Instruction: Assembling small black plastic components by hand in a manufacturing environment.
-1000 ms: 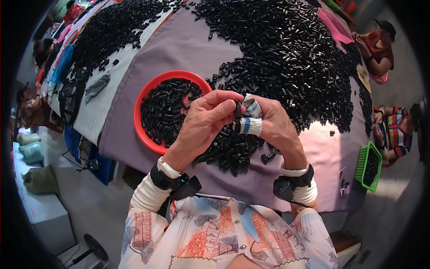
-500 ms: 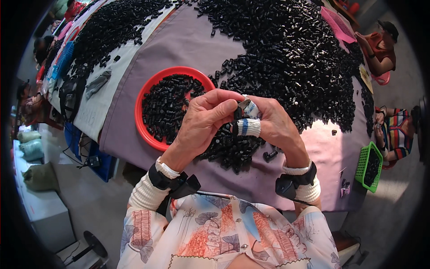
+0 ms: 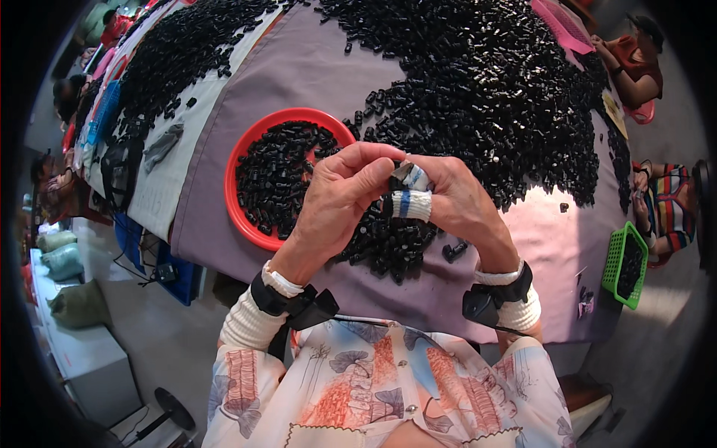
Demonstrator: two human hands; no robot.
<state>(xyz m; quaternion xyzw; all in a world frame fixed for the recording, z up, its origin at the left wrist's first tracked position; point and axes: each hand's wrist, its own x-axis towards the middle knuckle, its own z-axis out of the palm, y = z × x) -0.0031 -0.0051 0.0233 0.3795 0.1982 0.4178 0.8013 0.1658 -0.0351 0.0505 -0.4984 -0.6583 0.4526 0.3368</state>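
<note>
Both my hands meet fingertip to fingertip above a heap of small black parts [image 3: 396, 250]. My left hand [image 3: 340, 190] is closed in a pinch, thumb and forefinger pressed together. My right hand [image 3: 459, 198] is closed too, its thumb and a finger wrapped in white finger sleeves [image 3: 411, 204] with blue stripes. Between the fingertips a small dark and greyish piece partly shows; its kind is too hidden to tell. Just left of the hands is a round red tray [image 3: 250, 233] holding many of the black parts, partly covered by my left hand.
A large pile of black parts [image 3: 478, 97] spreads over the purple cloth [image 3: 269, 75], with another pile [image 3: 179, 60] at far left. A green basket [image 3: 612, 257] stands at the right edge, a pink basket [image 3: 560, 26] at far right. Other people sit around the table.
The hands stay pinched together, with small shifts of the fingers around the piece. The whole view has shifted slightly; the tray and piles have not otherwise visibly changed.
</note>
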